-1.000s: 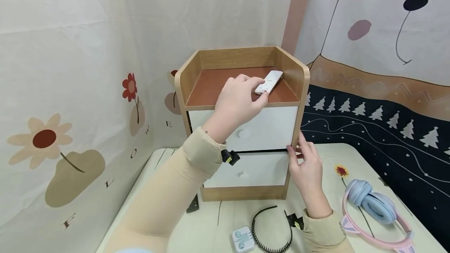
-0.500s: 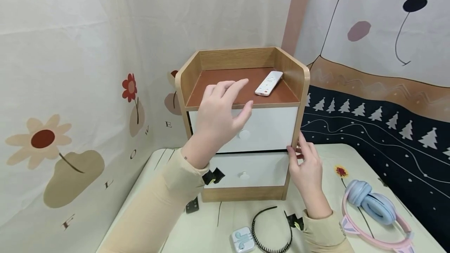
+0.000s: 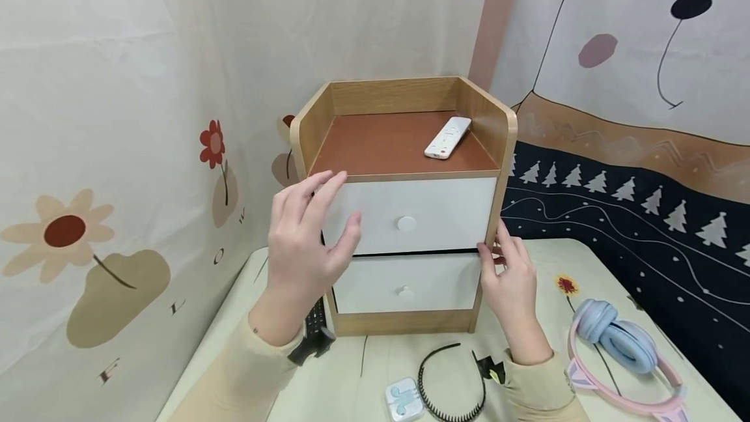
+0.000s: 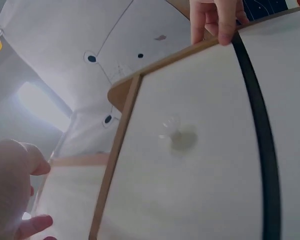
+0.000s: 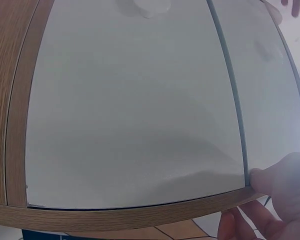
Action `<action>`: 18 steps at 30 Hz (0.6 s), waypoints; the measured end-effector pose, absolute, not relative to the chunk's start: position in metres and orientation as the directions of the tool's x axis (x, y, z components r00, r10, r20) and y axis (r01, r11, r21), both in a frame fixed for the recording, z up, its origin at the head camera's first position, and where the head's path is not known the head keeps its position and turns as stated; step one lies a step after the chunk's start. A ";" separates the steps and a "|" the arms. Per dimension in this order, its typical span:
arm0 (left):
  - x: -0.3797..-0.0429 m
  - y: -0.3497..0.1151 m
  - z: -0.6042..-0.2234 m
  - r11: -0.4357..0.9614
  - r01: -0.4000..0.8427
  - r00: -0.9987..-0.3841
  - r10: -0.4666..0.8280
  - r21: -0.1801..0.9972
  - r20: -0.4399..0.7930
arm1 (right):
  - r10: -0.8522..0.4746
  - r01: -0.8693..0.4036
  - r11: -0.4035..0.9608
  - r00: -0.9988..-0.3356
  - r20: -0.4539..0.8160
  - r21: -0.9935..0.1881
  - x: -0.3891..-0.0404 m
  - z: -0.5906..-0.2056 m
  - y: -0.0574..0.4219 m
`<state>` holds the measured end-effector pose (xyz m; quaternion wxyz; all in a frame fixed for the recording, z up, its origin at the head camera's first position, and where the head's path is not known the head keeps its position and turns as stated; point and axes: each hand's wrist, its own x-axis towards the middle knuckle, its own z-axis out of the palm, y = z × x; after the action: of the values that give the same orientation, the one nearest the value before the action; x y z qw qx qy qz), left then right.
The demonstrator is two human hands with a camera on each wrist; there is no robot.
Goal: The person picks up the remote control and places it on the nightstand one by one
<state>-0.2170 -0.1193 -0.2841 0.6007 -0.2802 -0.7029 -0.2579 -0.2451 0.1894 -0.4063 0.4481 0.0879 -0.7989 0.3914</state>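
Observation:
A small wooden cabinet (image 3: 404,323) with two white drawers stands on the table, both drawers closed. On its brown top shelf lies a white game remote (image 3: 448,138), tilted toward the right side panel. My left hand (image 3: 305,239) hovers at the cabinet's upper left front, fingers spread and holding nothing; in the left wrist view that hand (image 4: 12,185) shows at the left. My right hand (image 3: 510,279) grips the cabinet's right edge. In the right wrist view, its thumb (image 5: 270,179) is at the front by the gap between the drawers, the fingers on the outer side.
A black hairband (image 3: 426,396) and boxed earphones (image 3: 404,400) lie in front of the cabinet. Pink-and-blue headphones (image 3: 629,344) are at the right. A dark object with buttons (image 3: 316,314) lies left of the cabinet, partly behind my left wrist. Printed cloth (image 3: 404,12) hangs behind.
My left hand has left the white game remote and moved left and down to the cabinet's left front. The remote stays on the shelf. My right hand keeps its place.

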 end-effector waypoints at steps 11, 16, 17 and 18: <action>-0.228 -0.170 -0.342 0.721 0.681 -0.043 -0.129 0.124 0.991 | 0.212 -0.490 0.667 -0.598 0.773 -0.561 -0.245 -0.406 0.189; -0.233 -0.190 -0.374 0.767 0.626 -0.112 -0.089 0.139 0.990 | 0.213 -0.490 0.670 -0.592 0.777 -0.557 -0.245 -0.407 0.190; -0.234 -0.194 -0.380 0.776 0.614 -0.134 -0.080 0.147 0.988 | 0.213 -0.490 0.672 -0.590 0.779 -0.555 -0.246 -0.407 0.190; -0.236 -0.199 -0.387 0.782 0.603 -0.163 -0.072 0.157 0.984 | 0.212 -0.491 0.674 -0.588 0.781 -0.553 -0.246 -0.407 0.190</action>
<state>-0.2361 -0.1987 -0.3870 0.6195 -0.1864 -0.7124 -0.2721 -0.2457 0.1895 -0.4068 0.4457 0.0871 -0.7989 0.3944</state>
